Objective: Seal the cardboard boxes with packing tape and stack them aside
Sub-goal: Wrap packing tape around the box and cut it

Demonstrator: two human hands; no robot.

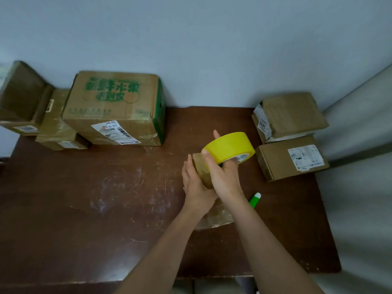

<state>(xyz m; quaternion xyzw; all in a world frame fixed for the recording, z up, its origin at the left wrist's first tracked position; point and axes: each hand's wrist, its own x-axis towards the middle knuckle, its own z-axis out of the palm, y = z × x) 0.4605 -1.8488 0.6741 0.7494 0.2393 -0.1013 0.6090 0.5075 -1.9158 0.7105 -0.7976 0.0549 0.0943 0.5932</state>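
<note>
The right hand [222, 177] grips a bright yellow roll of tape [230, 147], fingers hooked through its core; the left hand [195, 183] cups a brown roll of packing tape [201, 168] pressed against it — both held above the dark brown wooden table [106, 198]. No box is being sealed yet; this looks like choosing tape. Next — free a tape end and pull over a small cardboard box with a white label [290, 160] from the right. A large green-printed cardboard box [114, 107] sits far left.

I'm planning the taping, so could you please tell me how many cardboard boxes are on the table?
5. Left: big green-printed box, low box beside it, corner box cut by the frame. Right: box marked 3408 at the back, labelled box in front. More may lie out of view.
</note>
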